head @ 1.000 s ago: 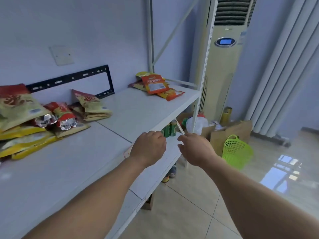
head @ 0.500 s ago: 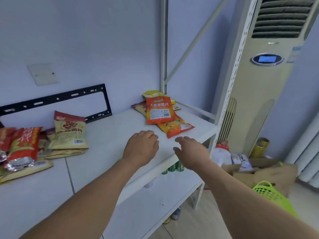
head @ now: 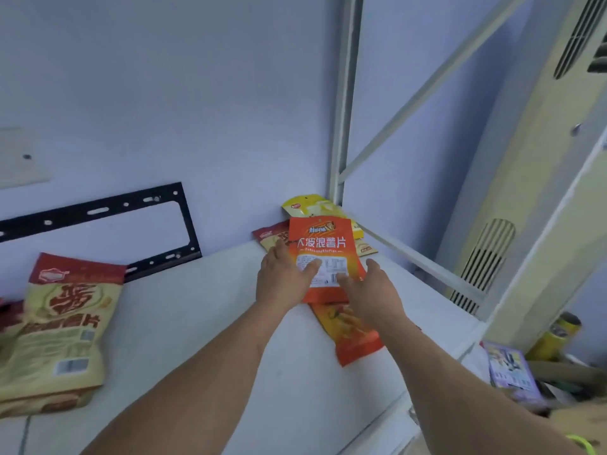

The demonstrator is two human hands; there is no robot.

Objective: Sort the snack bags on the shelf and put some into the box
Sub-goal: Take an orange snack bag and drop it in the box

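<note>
both hands on the orange bag in the shelf's back corner

the white shelf (head: 203, 323) carries two groups of snack bags. in its far right corner, against the wall and the upright post (head: 343, 126), lies a small heap: a yellow bag (head: 308, 206) at the back, a red-and-cream bag (head: 272, 239) partly hidden beside it, an orange chip bag (head: 323, 244) with white lettering on top, and a second orange bag (head: 349, 336) under it, reaching toward the front edge. the left hand (head: 282, 277) lies on the top orange bag's left edge, thumb pressed on its white label, fingers fairly straight. the right hand (head: 371, 290) comes in from the right, fingers spread, fingertips on the label's lower right. neither hand is visibly curled round the bag; it lies flat on the heap.

at the left edge of view another stack of red-and-cream bags (head: 62, 326) rests well apart from the heap, with bare shelf board between. a black wall bracket (head: 98, 211) runs behind. the shelf's front edge slants down to the right; past it stand a tall air conditioner (head: 525, 192), a yellow can (head: 555, 336) and a blurred purple packet (head: 509, 369). no box can be made out.
</note>
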